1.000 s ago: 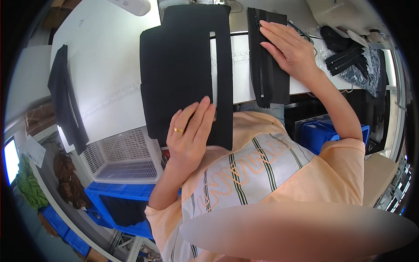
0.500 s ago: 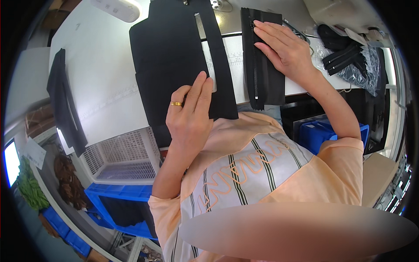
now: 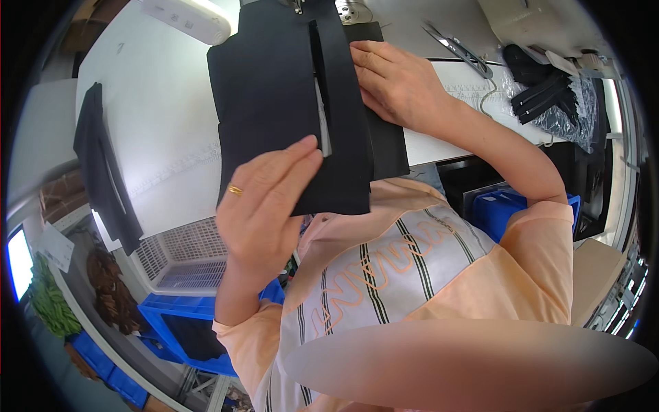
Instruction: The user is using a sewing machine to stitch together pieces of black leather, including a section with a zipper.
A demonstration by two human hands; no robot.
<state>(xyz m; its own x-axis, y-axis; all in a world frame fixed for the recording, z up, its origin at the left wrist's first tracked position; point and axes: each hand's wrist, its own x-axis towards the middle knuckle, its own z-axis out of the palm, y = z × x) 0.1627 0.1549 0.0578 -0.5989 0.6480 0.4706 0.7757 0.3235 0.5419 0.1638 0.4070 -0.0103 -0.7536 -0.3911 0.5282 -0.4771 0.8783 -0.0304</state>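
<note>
The left hand (image 3: pixel 264 199) lies on the black cloth panel (image 3: pixel 268 89), its fingertips just beside the lower end of the panel's slot; whether its grip pinches the cloth, I cannot tell, since the underside is hidden. A gold ring (image 3: pixel 235 190) circles one of its fingers. The right hand (image 3: pixel 398 86) has its fingers together and bent, the tips at the panel's right edge and over a black strip (image 3: pixel 388 147); whether that grip clenches or only presses, I cannot tell.

The panel sits over the near edge of the white surface (image 3: pixel 158 103), in front of the person's chest. Its long axis runs from the person toward the far side, and the slot follows it, its far end leaning slightly left. Black shows through the slot's far part, white through its near part. The strip lies partly under the panel's right side, its long axis nearly parallel with the slot.

Beyond the panel's far end is a small metal part (image 3: pixel 298 7). Scissors (image 3: pixel 458 50) lie farther right, blades pointing far and left. Past them, black zippers (image 3: pixel 546 99) rest on clear plastic (image 3: pixel 583 103). Well to the left, another black cloth piece (image 3: pixel 106 165) hangs over the surface's edge.
</note>
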